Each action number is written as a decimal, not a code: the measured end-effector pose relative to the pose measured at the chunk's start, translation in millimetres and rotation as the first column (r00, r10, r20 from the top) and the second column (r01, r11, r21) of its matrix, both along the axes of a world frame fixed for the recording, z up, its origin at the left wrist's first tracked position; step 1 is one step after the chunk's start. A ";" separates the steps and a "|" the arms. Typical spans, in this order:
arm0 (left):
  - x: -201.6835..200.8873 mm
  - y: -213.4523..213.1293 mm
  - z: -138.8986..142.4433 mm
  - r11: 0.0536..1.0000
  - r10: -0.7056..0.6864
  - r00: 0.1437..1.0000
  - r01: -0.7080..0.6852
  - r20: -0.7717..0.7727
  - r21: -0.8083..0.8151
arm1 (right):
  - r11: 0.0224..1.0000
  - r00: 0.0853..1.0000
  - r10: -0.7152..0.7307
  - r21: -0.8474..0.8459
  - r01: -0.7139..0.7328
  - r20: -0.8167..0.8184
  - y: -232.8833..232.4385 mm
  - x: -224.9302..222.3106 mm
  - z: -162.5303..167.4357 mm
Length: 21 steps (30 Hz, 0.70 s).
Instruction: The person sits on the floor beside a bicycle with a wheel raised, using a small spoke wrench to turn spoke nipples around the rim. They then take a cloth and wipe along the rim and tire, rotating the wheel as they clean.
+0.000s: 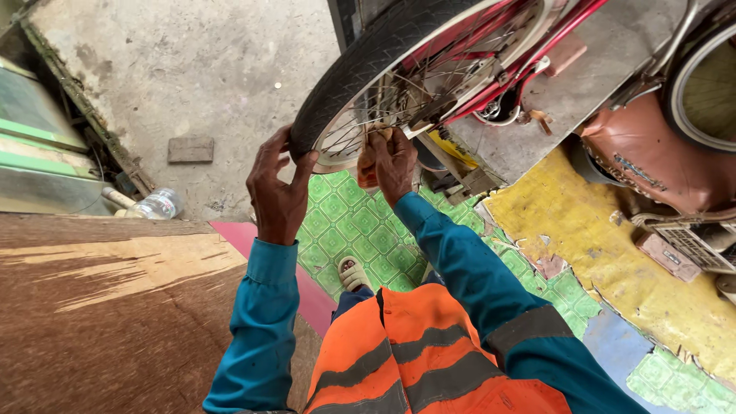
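A bicycle wheel (360, 69) with a black tyre, silver rim and thin spokes hangs in front of me, fixed in a red bicycle frame (498, 73). My left hand (277, 188) grips the black tyre at its lower left edge, fingers curled over it. My right hand (392, 159) presses an orange cloth (369, 165) against the rim and spokes at the wheel's bottom. Both arms wear teal sleeves, and an orange vest with grey stripes covers my chest.
A worn plywood board (115, 307) lies at lower left. Green patterned floor (345, 222) and a yellow sheet (613, 261) lie below. A brown motorbike seat (652, 157) and second wheel (701, 84) stand right. A plastic bottle (157, 205) and a brick (190, 149) lie on the concrete.
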<state>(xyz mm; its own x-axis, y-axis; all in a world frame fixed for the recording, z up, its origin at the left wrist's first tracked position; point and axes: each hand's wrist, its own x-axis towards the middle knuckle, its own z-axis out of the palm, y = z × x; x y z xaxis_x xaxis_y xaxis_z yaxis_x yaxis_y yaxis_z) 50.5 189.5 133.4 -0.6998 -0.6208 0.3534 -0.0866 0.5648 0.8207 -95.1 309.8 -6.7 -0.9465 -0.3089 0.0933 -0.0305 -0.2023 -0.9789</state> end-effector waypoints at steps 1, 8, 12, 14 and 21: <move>1.1 -0.3 -3.3 1.000 -0.007 1.000 0.007 -0.025 0.012 | 1.000 1.000 0.000 0.023 0.000 -0.018 2.6 1.3 -2.7; 6.0 -7.5 -34.0 0.993 -0.001 0.997 -0.008 0.073 0.120 | 0.991 0.999 -0.035 0.133 0.034 0.004 18.6 22.3 -22.8; 8.1 -10.8 -37.4 0.995 0.018 0.996 -0.026 0.087 0.095 | 0.978 0.997 0.053 0.197 -0.063 0.058 14.4 27.4 -17.1; 8.3 -9.9 -34.6 0.997 0.026 0.998 -0.030 0.061 0.072 | 0.974 0.992 0.095 0.200 -0.110 0.084 2.5 31.4 -7.6; 6.7 -4.8 -27.1 0.999 0.008 0.998 -0.011 0.055 0.044 | 0.944 0.983 0.124 0.289 -0.159 0.136 -46.3 35.9 25.8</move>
